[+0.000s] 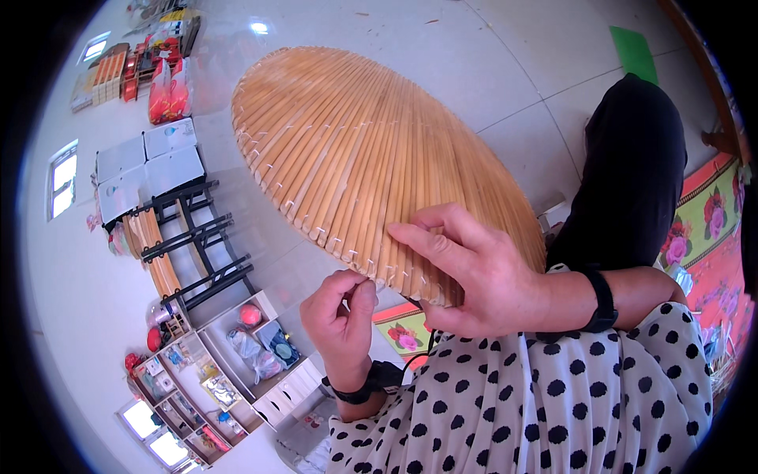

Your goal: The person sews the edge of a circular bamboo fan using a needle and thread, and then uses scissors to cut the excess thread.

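Note:
A wide, slightly domed piece of bamboo strips (347, 150), with pale stitching along its rim and across it, fills the middle of the head view, tilted above my lap. My right hand (482, 268) grips its near edge, fingers curled on the slats and thumb at the rim. Just left of that, my left hand (339, 316) is closed in a pinch at the lower rim; what is between the fingertips is too small to make out. Both wrists wear black bands. My polka-dot clothing (521, 403) lies below.
My dark-clad leg (632, 166) is at right, over a floral cushion (711, 237). A green sheet (632, 51) lies on the tiled floor (513, 63). Along the left stand stacked folded tables (150, 166), red bags (168, 91) and a shelf unit (272, 399) holding small items.

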`<act>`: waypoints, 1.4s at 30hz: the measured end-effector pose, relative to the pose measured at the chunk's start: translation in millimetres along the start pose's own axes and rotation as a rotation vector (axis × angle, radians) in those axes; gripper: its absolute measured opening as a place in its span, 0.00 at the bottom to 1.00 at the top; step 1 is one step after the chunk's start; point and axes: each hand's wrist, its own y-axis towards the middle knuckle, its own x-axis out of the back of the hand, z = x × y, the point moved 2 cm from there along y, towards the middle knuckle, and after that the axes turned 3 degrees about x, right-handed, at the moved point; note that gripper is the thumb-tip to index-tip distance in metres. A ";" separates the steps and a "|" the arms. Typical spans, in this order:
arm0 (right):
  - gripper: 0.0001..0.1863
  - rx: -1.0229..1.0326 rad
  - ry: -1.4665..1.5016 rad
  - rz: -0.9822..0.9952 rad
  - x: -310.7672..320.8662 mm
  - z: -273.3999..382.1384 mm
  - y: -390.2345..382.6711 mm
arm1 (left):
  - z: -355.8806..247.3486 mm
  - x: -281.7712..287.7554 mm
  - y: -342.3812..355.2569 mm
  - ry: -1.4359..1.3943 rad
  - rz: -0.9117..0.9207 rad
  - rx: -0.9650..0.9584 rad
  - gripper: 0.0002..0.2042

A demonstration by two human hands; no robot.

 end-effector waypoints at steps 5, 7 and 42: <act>0.39 0.006 0.016 0.020 -1.6 4.0 1.9 | -9.3 6.4 -5.8 -0.136 -0.046 0.120 0.02; 0.39 0.011 0.002 0.008 -2.8 2.4 1.7 | -5.7 5.9 -5.3 -0.171 -0.022 0.104 0.04; 0.39 0.040 0.002 -0.011 -0.5 -3.0 0.8 | -0.3 13.6 18.3 -0.052 0.237 -0.124 0.08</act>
